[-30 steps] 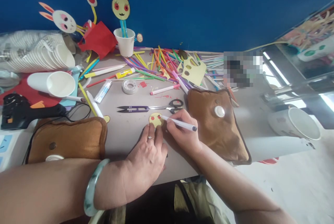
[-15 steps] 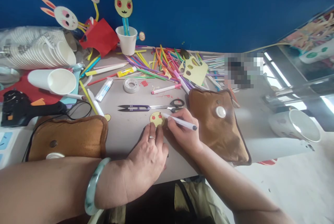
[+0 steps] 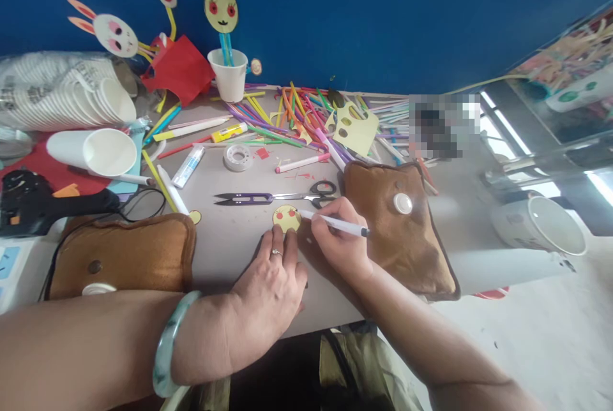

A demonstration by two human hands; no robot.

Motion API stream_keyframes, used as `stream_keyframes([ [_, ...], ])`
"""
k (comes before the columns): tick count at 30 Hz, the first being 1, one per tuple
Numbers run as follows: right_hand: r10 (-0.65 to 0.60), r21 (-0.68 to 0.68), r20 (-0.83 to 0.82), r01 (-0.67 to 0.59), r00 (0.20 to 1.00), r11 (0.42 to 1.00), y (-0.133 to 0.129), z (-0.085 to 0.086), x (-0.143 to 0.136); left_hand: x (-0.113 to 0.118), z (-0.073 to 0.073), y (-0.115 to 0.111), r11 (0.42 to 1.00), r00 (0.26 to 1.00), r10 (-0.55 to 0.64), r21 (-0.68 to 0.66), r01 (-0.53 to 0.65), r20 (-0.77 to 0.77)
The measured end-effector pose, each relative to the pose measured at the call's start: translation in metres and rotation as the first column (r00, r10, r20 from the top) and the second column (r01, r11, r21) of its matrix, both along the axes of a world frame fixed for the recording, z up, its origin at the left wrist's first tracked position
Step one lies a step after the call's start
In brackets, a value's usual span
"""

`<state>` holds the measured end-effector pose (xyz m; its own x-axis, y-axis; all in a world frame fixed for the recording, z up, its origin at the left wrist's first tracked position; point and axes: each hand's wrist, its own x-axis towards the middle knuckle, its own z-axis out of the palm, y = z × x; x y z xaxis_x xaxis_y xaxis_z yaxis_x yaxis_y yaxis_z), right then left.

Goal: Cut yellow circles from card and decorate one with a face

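Observation:
A round yellow paper face (image 3: pixel 287 219) with two red eyes and dark lashes lies flat on the table. My left hand (image 3: pixel 268 290) rests with its fingers stretched out, the fingertips pressing the lower edge of the disc. Pinched in my right hand (image 3: pixel 342 239) is a white marker (image 3: pixel 342 226), its tip at the disc's upper right edge and its dark end pointing right. Just beyond the disc lie purple-handled thread snips (image 3: pixel 244 198) and scissors (image 3: pixel 323 191). A small yellow paper disc (image 3: pixel 195 216) sits to the left.
Brown plush warmers (image 3: pixel 124 251) flank my arms, the other (image 3: pixel 383 226) at right. A black glue gun (image 3: pixel 52 203), a paper cup (image 3: pixel 96 151) and bagged cups (image 3: pixel 62 92) stand left. Behind are a tape roll (image 3: pixel 238 157), coloured sticks (image 3: pixel 297 117) and a rabbit figure (image 3: pixel 223 12) in a cup.
The marker's tip has lifted away from the right eye to the disc's edge, as my right hand shifted slightly right. My left hand stays on the disc. The view has moved a little.

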<state>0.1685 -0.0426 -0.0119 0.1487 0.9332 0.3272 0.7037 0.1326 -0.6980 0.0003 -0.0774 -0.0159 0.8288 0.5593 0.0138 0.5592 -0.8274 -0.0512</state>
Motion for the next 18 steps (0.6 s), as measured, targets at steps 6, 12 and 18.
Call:
stream_keyframes([
  [6, 0.025, 0.018, 0.014, -0.025, 1.0, 1.0, 0.0001, -0.0011, -0.0003, 0.0, 0.0019, 0.0006, 1.0, 1.0, -0.007, 0.002, 0.007, 0.021],
  [12, 0.043, 0.022, 0.025, -0.043, 0.999, 0.999, -0.0003, -0.004, -0.0005, 0.0008, 0.0039, -0.0016, 1.0, 1.0, -0.003, 0.011, 0.002, 0.024],
  [18, 0.057, -0.002, 0.026, -0.057, 0.998, 0.998, -0.0008, -0.007, 0.001, 0.0015, 0.0032, 0.0012, 1.0, 1.0, -0.003, 0.025, 0.002, 0.023],
])
